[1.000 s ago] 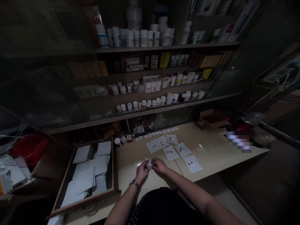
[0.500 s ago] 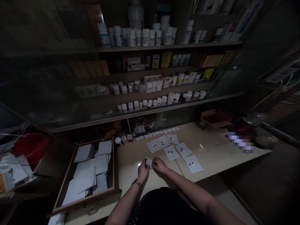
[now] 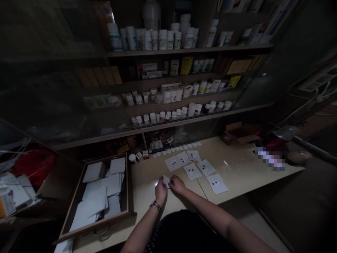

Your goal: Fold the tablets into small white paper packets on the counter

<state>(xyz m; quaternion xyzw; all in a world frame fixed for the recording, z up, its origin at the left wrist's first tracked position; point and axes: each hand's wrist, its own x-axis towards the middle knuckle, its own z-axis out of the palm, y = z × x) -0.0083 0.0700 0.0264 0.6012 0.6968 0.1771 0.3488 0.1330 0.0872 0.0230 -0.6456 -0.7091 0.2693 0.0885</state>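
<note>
Between my hands, just above the pale counter (image 3: 147, 175), is a small folded white paper (image 3: 165, 180). My left hand (image 3: 160, 191) has its fingers closed on the paper's left side. At its right edge, my right hand (image 3: 177, 184) pinches the same paper; its fingertips are partly hidden. Whatever the fold may contain does not show. Beyond and to the right lie several flat white paper squares, such as the nearest paper square (image 3: 217, 188), each bearing dark red pills (image 3: 215, 183) and paler ones. A row of small folded paper packets (image 3: 172, 150) runs along the back.
To the left, a wooden drawer (image 3: 128, 189) holds stacks of white paper (image 3: 94, 200). Small boxes and a white jar (image 3: 132, 159) stand behind it. Shelves (image 3: 189, 52) of medicine bottles rise at the back. An opened cardboard box (image 3: 231, 140) sits at the back right.
Both hands have shifted very slightly left with the folded paper still between them. The paper squares and pills lie as before; the camera view has moved a little.
</note>
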